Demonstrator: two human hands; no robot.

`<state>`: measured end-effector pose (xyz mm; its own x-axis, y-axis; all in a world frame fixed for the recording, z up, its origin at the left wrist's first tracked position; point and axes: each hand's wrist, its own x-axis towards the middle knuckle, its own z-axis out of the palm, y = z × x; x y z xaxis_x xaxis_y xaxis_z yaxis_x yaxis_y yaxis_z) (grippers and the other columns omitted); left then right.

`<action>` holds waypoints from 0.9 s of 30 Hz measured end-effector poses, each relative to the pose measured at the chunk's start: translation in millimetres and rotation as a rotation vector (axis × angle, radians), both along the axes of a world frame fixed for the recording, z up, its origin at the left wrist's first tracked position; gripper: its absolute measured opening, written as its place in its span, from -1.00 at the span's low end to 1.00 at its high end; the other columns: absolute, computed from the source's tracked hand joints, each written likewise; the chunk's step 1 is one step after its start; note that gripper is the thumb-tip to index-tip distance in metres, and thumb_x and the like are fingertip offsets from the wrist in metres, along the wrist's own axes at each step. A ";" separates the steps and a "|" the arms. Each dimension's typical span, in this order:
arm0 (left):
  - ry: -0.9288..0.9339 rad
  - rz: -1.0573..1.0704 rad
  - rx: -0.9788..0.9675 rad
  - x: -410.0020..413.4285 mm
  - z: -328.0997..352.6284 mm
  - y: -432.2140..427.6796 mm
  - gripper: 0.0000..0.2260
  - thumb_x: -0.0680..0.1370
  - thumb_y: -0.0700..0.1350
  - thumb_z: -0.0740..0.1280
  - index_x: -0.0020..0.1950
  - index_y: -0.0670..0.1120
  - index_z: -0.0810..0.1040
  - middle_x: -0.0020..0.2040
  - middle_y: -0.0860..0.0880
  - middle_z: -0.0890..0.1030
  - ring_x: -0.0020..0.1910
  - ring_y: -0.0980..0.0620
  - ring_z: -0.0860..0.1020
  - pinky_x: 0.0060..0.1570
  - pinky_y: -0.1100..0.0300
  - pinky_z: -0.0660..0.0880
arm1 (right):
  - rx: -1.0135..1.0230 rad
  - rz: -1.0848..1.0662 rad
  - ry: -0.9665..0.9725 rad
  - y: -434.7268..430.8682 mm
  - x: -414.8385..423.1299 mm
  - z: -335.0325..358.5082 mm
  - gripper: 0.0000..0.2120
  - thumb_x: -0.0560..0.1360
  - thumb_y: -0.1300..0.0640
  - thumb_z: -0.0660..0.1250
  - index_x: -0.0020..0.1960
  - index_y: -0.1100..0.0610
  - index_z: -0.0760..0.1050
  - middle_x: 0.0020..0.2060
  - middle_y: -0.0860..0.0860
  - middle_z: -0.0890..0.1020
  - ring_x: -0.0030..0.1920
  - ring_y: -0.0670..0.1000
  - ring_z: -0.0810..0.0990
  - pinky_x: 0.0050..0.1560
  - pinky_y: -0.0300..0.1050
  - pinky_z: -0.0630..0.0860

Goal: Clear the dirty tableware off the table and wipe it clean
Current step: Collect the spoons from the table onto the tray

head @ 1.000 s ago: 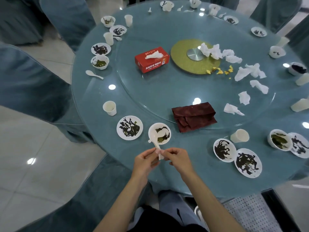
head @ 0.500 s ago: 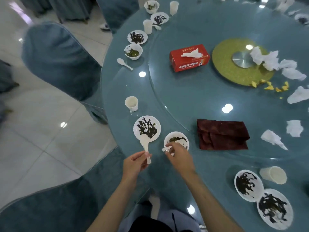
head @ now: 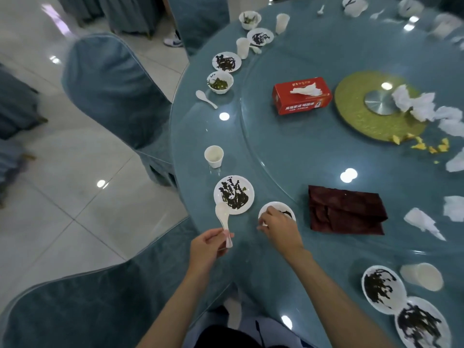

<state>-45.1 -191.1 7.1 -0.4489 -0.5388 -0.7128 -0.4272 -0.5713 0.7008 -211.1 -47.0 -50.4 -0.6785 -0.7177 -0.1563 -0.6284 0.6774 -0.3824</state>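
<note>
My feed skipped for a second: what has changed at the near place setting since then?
The right hand let go of the spoon and went to the near rim of the small bowl, fingers curled; grip unclear. The left hand alone holds the spoon's handle, carried left from the bowl to the near edge of the plate. Plate, cup, red cloth, tissue box stayed put.

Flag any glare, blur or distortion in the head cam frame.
Head view: round lamp reflections glare on the glass table; the far top-right tableware is smeared by blur; the wide-angle lens bends the table edge and chair; left hand, spoon, right hand and bowl are readable.
</note>
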 end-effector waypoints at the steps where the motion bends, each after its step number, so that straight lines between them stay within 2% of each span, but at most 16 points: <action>1: 0.017 -0.011 0.006 -1.4 1.1 0.6 -0.91 0.59 -0.20 0.44 0.06 -0.18 0.71 -0.06 -0.10 0.77 -0.09 0.00 0.69 -0.07 0.17 0.59 | -0.013 -0.032 0.001 3.4 -1.2 5.3 -0.91 0.45 0.08 0.53 -0.10 0.07 0.65 -0.05 0.00 0.60 -0.10 0.14 0.63 -0.26 0.00 0.47; 4: 0.060 -0.068 0.018 -8.0 6.1 4.0 -0.92 0.60 -0.20 0.43 0.05 -0.18 0.70 -0.06 -0.10 0.77 -0.08 -0.02 0.69 -0.04 0.13 0.62 | -0.095 -0.183 -0.023 20.0 -2.0 24.0 -0.89 0.51 0.01 0.47 -0.10 0.02 0.60 -0.06 -0.11 0.56 -0.12 0.00 0.58 -0.21 -0.01 0.50; 6: 0.087 -0.108 0.030 -12.7 10.9 8.2 -0.92 0.61 -0.21 0.42 0.06 -0.18 0.68 -0.07 -0.09 0.77 -0.11 -0.01 0.69 0.01 0.11 0.63 | -0.226 -0.311 -0.018 34.1 1.0 38.8 -0.89 0.52 0.04 0.49 -0.12 -0.01 0.57 -0.14 -0.16 0.53 -0.19 -0.12 0.53 -0.19 -0.13 0.45; 11: 0.135 -0.225 0.042 -12.7 17.2 23.2 -0.92 0.61 -0.20 0.42 0.08 -0.18 0.66 -0.07 -0.08 0.77 -0.17 0.05 0.67 -0.09 0.20 0.62 | -0.562 -0.650 -0.064 62.1 22.7 76.6 -0.84 0.52 0.15 0.51 -0.15 -0.02 0.56 -0.22 -0.17 0.63 -0.17 -0.09 0.61 -0.14 -0.29 0.47; 14: 0.119 -0.265 0.045 -9.8 16.9 31.4 -0.92 0.58 -0.24 0.45 0.06 -0.21 0.65 -0.08 -0.12 0.76 -0.18 -0.03 0.68 -0.14 0.18 0.62 | -0.750 -0.946 -0.177 73.7 48.1 87.7 -0.87 0.52 0.13 0.52 -0.15 -0.01 0.61 -0.30 -0.09 0.67 -0.29 -0.08 0.61 -0.16 -0.13 0.55; 16: 0.114 -0.287 0.056 -8.1 16.5 37.3 -0.90 0.55 -0.27 0.47 0.05 -0.23 0.65 -0.09 -0.14 0.76 -0.21 -0.04 0.68 -0.16 0.16 0.62 | -0.849 -1.065 -0.274 79.7 70.5 95.3 -0.91 0.53 0.13 0.51 -0.12 0.07 0.63 -0.32 0.00 0.67 -0.32 -0.07 0.59 -0.20 -0.09 0.55; 19: 0.136 -0.328 0.086 -7.1 19.6 49.2 -0.90 0.53 -0.29 0.48 0.03 -0.24 0.65 -0.10 -0.15 0.76 -0.24 -0.03 0.69 -0.20 0.18 0.63 | -0.972 -1.152 -0.428 82.9 104.6 109.8 -0.91 0.52 0.18 0.51 -0.10 0.17 0.64 -0.30 0.04 0.68 -0.29 -0.10 0.58 -0.24 -0.21 0.52; 22: 0.185 -0.371 0.116 -7.7 25.6 65.0 -0.90 0.53 -0.28 0.49 0.03 -0.23 0.66 -0.11 -0.14 0.76 -0.24 -0.01 0.70 -0.22 0.20 0.64 | -1.045 -1.215 -0.556 84.2 131.4 115.0 -0.91 0.50 0.20 0.53 -0.08 0.19 0.64 -0.27 0.02 0.70 -0.27 -0.11 0.57 -0.25 -0.23 0.48; 27: 0.279 -0.401 0.167 -0.5 31.2 83.5 -0.87 0.53 -0.27 0.50 0.06 -0.25 0.67 -0.09 -0.22 0.75 -0.15 -0.06 0.70 -0.11 0.16 0.68 | -1.018 -1.257 -0.627 88.2 162.1 109.6 -0.84 0.50 0.18 0.53 -0.02 0.27 0.65 -0.16 0.12 0.75 -0.25 -0.08 0.57 -0.24 -0.20 0.45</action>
<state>-45.6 -107.6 38.3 -0.7824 -0.1746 -0.5979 -0.4450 -0.5150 0.7327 -49.0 41.3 59.2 -0.8726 0.1874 -0.4510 0.4497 -0.0516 -0.8917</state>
